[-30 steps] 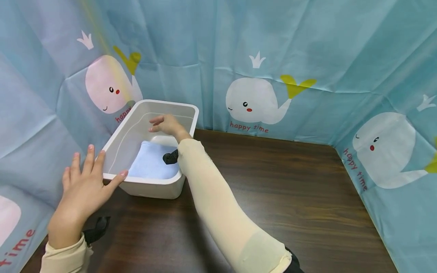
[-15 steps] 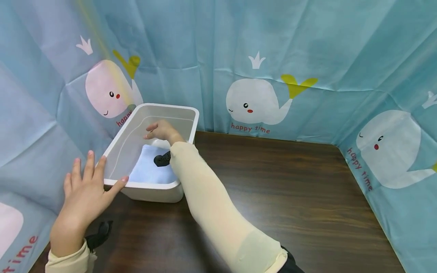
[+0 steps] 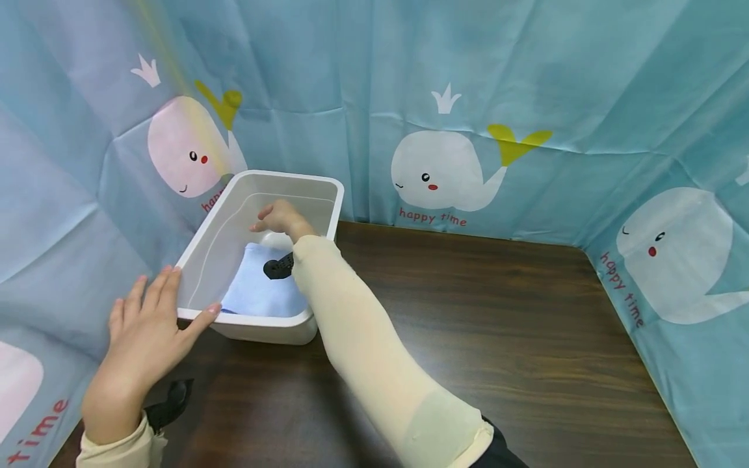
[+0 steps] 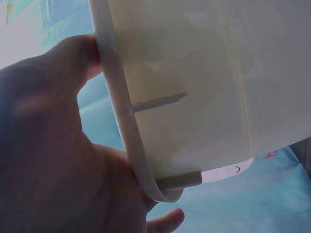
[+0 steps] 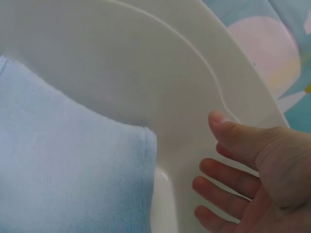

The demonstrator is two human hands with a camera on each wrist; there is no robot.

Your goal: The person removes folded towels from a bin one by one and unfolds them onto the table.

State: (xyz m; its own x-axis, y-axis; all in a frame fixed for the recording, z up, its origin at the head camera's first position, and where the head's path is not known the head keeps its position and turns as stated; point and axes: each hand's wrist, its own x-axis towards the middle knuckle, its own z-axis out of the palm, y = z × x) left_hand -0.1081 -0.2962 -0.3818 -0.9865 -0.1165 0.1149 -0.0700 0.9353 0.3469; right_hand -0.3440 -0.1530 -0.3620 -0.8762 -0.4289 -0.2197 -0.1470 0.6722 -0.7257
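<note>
A white plastic bin (image 3: 205, 224) stands at the table's left side, with a light blue cloth (image 3: 263, 292) lying flat on its floor. My left hand (image 3: 140, 344) rests on the bin's near-left corner, fingers fairly straight and the thumb lying on the front rim. In the left wrist view that hand (image 4: 82, 131) touches the rim from outside. Inside the bin, my right hand (image 3: 283, 220) hovers beyond the cloth, holding nothing. The right wrist view has its loosely bent fingers (image 5: 228, 177) apart from the cloth's corner.
The dark wooden table (image 3: 468, 325) extends to the right of the bin. A blue curtain (image 3: 351, 78) printed with whales hangs along the back and both sides, close behind the bin. Black straps (image 3: 170, 403) stick out at the wrists.
My right hand has shifted slightly left inside the bin. The fingers of my left hand have drawn a little closer together at the corner. The cloth has stayed in place.
</note>
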